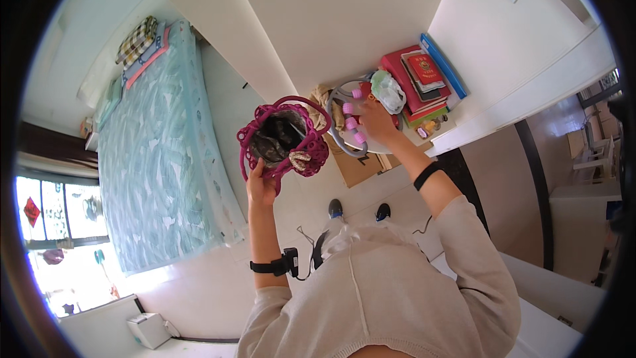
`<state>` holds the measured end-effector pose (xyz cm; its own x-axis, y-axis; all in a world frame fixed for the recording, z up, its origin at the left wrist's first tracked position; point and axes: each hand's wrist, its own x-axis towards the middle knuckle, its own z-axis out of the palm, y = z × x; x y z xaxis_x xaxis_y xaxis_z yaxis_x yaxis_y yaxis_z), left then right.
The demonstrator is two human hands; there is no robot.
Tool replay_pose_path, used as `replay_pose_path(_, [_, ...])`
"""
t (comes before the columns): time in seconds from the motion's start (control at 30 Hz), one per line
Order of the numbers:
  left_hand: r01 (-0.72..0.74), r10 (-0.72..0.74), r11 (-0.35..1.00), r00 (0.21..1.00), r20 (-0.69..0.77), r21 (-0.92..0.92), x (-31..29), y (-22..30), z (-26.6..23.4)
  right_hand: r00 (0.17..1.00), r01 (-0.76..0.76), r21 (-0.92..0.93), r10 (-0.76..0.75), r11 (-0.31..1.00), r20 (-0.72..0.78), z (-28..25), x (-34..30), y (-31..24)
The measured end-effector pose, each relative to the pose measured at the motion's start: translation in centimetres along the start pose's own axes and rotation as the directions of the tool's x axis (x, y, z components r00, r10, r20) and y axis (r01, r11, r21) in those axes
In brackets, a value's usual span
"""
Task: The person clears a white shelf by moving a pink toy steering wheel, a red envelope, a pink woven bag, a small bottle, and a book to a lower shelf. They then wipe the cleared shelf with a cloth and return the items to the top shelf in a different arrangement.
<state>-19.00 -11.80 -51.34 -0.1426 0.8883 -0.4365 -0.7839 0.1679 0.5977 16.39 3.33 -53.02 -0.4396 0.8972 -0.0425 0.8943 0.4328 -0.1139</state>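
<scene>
My left hand (262, 185) grips the rim of a magenta woven handbag (311, 159), its thumb over the edge. The bag's mouth faces up and shows a dark, shiny lining; its looped handles stand out at the sides, and a pale braided ornament (300, 160) sits on the front. Over the crowded shelf, my right hand (377, 122) reaches in among the things, right beside a grey ring-shaped massager with pink rollers (350, 109). Its fingertips are close to a small red item and a clear plastic bag (389, 91); what they touch, if anything, is hard to make out.
Red folders and booklets (424, 69), a blue folder (442, 65) and a small amber bottle (427, 127) crowd the white shelf (457, 134). Below it is a cardboard box (354, 167). A bed (159, 152) with a pale teal cover stands to the left.
</scene>
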Motion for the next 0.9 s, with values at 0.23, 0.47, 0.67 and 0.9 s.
replay_pose_path(0.23, [0.000,0.002,0.997,1.000,-0.019,0.083,-1.6,-0.3,2.0,0.981,0.060,-0.124,-0.035,0.990,0.193,5.6,0.7,0.8])
replay_pose_path(0.47, [0.058,-0.062,0.996,0.996,0.058,0.074,0.4,-2.5,2.7,0.908,0.069,0.996,0.417,-0.050,-0.042,3.3,0.4,6.3])
replay_pose_path(0.67, [0.142,-0.148,0.982,0.988,0.044,0.121,-0.1,-2.6,6.2,0.841,0.212,0.942,0.539,-0.259,-0.041,-5.3,-1.4,4.4])
replay_pose_path(0.9, [0.174,-0.195,0.964,0.977,0.089,0.202,0.4,-4.6,8.9,0.794,0.491,0.864,0.466,-0.112,-0.391,-19.2,-4.3,-2.4])
